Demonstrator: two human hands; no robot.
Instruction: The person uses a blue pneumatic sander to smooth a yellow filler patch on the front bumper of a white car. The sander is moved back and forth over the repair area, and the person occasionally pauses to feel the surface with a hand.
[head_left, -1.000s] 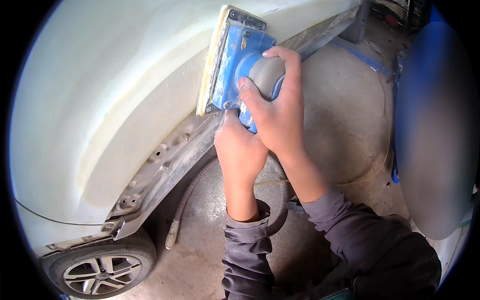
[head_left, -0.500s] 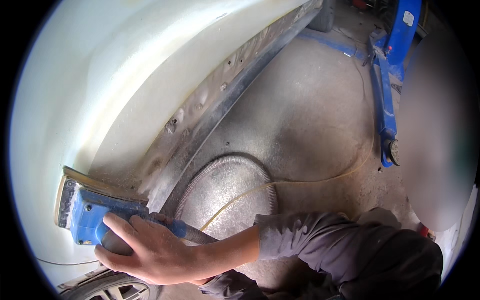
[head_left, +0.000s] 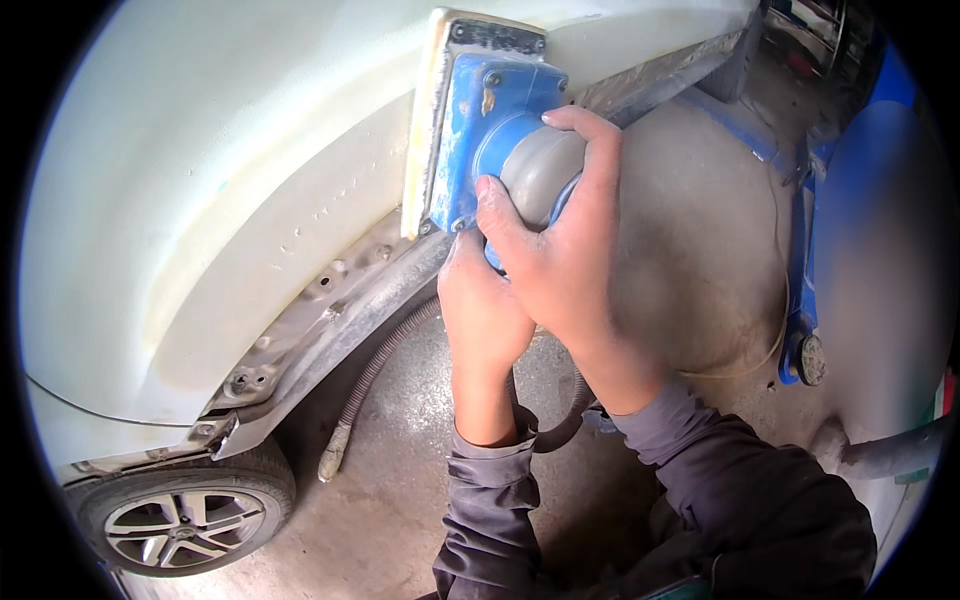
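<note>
A blue electric sander (head_left: 465, 130) with a long rectangular pad (head_left: 424, 130) is held against the pale car body panel (head_left: 270, 190). My right hand (head_left: 570, 245) wraps the round grey top of the sander, thumb on the near side and index finger across the far side. Below it, my left hand (head_left: 485, 310) is closed around the lower handle end, most of which its fingers hide. The panel carries a dull sanded band above a bare, dented metal sill (head_left: 345, 295).
A ribbed grey hose (head_left: 375, 370) curves over the concrete floor below the sill. The car's wheel (head_left: 185, 530) is at the lower left. At the right stand a blue lift arm (head_left: 803, 260) with a round pad (head_left: 811, 360) and a thin yellowish cable (head_left: 735, 374).
The sander has moved up and to the right across the panel, with both hands on it. The view has shifted too: more of the wheel shows, and my left hand has come into sight.
</note>
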